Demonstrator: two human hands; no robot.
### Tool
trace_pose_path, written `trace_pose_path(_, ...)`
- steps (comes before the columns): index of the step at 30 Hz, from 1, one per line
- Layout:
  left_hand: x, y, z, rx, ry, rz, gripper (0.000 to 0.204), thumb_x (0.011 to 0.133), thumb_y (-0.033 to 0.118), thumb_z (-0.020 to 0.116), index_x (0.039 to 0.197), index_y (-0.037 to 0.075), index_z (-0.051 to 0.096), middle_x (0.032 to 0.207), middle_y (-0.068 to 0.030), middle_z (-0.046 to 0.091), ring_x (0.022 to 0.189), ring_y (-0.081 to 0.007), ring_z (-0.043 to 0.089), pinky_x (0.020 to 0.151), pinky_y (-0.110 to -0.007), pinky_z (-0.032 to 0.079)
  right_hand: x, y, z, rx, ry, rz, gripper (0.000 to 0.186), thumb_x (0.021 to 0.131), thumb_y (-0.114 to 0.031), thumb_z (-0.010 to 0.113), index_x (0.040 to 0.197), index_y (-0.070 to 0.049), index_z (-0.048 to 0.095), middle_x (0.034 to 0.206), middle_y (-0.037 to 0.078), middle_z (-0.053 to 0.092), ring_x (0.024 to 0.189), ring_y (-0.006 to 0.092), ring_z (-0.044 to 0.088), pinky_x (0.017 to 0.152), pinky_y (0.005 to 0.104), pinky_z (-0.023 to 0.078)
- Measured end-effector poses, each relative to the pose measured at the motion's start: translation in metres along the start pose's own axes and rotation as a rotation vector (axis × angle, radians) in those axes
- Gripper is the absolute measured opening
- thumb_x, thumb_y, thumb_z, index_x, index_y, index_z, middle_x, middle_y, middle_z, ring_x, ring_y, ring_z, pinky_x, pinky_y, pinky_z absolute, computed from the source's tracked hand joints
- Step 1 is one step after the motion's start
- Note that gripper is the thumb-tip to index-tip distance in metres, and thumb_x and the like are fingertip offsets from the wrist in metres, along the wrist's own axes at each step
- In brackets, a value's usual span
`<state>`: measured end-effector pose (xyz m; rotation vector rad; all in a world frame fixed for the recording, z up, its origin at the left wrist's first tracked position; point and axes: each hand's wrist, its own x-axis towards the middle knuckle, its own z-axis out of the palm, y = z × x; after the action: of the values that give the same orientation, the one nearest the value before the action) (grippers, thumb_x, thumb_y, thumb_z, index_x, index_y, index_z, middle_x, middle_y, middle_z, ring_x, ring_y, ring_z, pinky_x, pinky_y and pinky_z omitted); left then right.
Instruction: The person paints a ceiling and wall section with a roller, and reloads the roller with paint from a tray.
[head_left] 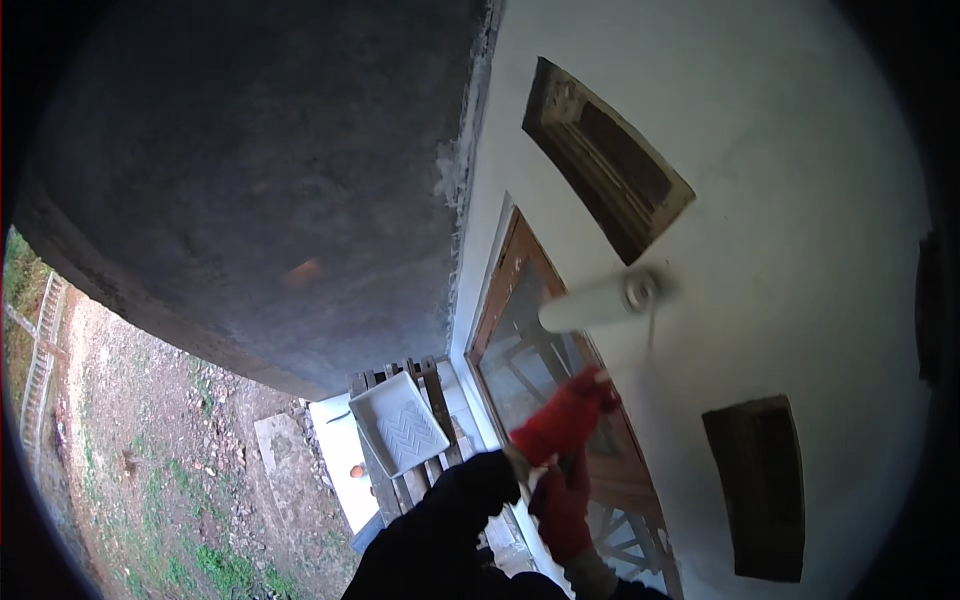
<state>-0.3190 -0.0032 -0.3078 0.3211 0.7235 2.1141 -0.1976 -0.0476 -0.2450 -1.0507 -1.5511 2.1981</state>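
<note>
At far left, one pale, ladder-like frame beside stony ground tufted with green. Overhead, one broad, dark grey surface, matte and mottled, ragged and whitish along its edge. Below, one flat grey slab and one smooth white board with a small orange-brown round object on top. Next, one shallow, pale rectangular tray, ribbed in zigzags, on weathered wooden slats, several in number. At center, one glass panel in a scuffed brown wooden frame.

In front of that panel, two hands in red gloves, two dark sleeves behind: left hand curled closed around the handle of one paint roller; right hand just below, fingers bent, impossible to tell whether gripping the handle. Raised above both hands, the roller, a pale, blurred cylinder close to the wall, contact unclear. Across that smooth, off-white plaster, three dark, rough-sided, roughly rectangular recesses: one upper, one lower, one at far right.
</note>
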Motion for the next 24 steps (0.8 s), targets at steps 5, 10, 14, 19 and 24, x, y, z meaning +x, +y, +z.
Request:
trace_pose_path(5, 0.113, 0.119, -0.046, -0.010, -0.082, 0.247, 0.005, 0.090, 0.017, 0.056, 0.089, 0.014, 0.053, 0.080, 0.0008, 0.056, 0.085, -0.0172, 0.064, 0.037, -0.020, 0.038, 0.116, -0.057, 0.080, -0.105, -0.075, -0.184, 0.057, 0.087, -0.005, 0.043, 0.142, -0.011, 0.030, 0.071, 0.002, 0.051, 0.048, 0.0062, 0.044, 0.041, 0.0240, 0.038)
trace_pose_path(10, 0.118, 0.132, -0.049, 0.244, -0.034, 0.235, 0.008, 0.090, 0.021, 0.054, 0.087, 0.014, 0.052, 0.084, -0.0018, 0.057, 0.081, -0.0160, 0.063, 0.038, -0.022, 0.038, 0.136, -0.058, 0.079, -0.171, -0.129, -0.206, 0.060, 0.087, -0.002, 0.043, 0.144, -0.011, 0.027, 0.075, 0.002, 0.053, 0.051, 0.0061, 0.045, 0.044, 0.0236, 0.039)
trace_pose_path(14, 0.062, 0.061, -0.025, -0.201, 0.035, 0.004, 0.009, 0.090, 0.019, 0.055, 0.097, 0.015, 0.052, 0.088, -0.0037, 0.060, 0.082, -0.0161, 0.063, 0.043, -0.023, 0.041, 0.054, -0.044, 0.040, -0.154, -0.001, 0.046, 0.064, 0.083, 0.003, 0.043, 0.143, -0.010, 0.026, 0.082, 0.003, 0.056, 0.053, 0.0062, 0.049, 0.046, 0.0239, 0.042)
trace_pose_path(19, 0.022, 0.031, -0.009, -0.362, -0.060, -0.080, 0.015, 0.090, 0.012, 0.056, 0.105, 0.013, 0.054, 0.088, -0.0039, 0.060, 0.084, -0.0159, 0.063, 0.049, -0.023, 0.044, 0.026, -0.034, 0.027, -0.246, 0.123, 0.075, 0.070, 0.080, -0.001, 0.041, 0.145, -0.011, 0.019, 0.059, 0.002, 0.048, 0.038, 0.0084, 0.042, 0.037, 0.0243, 0.037)
trace_pose_path(24, 0.108, 0.123, -0.056, -0.301, -0.083, 0.048, 0.003, 0.090, 0.013, 0.052, 0.089, 0.010, 0.054, 0.086, -0.0031, 0.058, 0.079, -0.0117, 0.061, 0.041, -0.025, 0.039, 0.110, -0.073, 0.088, -0.194, -0.098, -0.024, 0.063, 0.085, -0.005, 0.045, 0.144, -0.015, 0.025, 0.062, -0.001, 0.043, 0.047, 0.0061, 0.041, 0.041, 0.0228, 0.036)
